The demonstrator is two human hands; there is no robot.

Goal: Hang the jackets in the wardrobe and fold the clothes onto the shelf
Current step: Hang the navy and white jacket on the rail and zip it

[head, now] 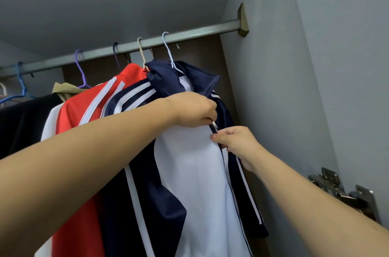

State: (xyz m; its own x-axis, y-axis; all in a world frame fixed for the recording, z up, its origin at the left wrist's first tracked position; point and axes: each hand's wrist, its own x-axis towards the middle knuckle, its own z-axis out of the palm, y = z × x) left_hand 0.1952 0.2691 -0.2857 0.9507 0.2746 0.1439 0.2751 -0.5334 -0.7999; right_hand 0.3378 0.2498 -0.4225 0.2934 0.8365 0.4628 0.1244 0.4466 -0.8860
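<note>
A: Where's the jacket?

B: The navy-and-white jacket (195,164) hangs on a pale blue hanger (168,50) from the wardrobe rail (189,34), the last garment toward 3 o'clock, just beside the grey side wall (273,88).

A: And the hands?

B: The left hand (193,109) has its fingers (207,118) clamped on the zipper pull (213,125) at the jacket's front. The right hand (235,141), at 5 o'clock from the left, pinches the zipper edge just below, thumb and fingers curled tight on the fabric.

A: What hangs at 9 o'clock?

B: A red jacket (73,119) with white stripes touches it; farther along, a dark garment (19,122) and a blue hanger (22,86).
</note>
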